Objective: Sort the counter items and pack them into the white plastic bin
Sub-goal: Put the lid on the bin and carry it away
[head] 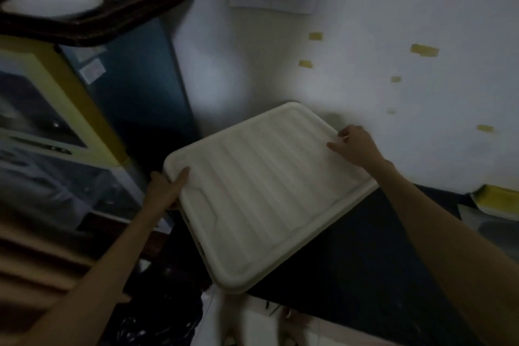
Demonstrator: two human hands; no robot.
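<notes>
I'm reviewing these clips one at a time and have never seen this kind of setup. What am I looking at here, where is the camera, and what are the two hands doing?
There is no machine here: a person works with bare hands, and the single picture comes from a wide-angle camera worn on their head, looking forward and down. That is why both forearms reach in from the bottom of the frame.

The big ribbed white lid in the middle most likely belongs to the white plastic bin. The left hand grips its left edge, with the thumb on top. The right hand rests its fingers on the far right corner. The lid sits tilted over a dark counter; what is under it is hidden.

To the left stands a dark blue cabinet with a dark woven tray on top holding a white spoon-like utensil. The picture is dim and blurred.
</notes>
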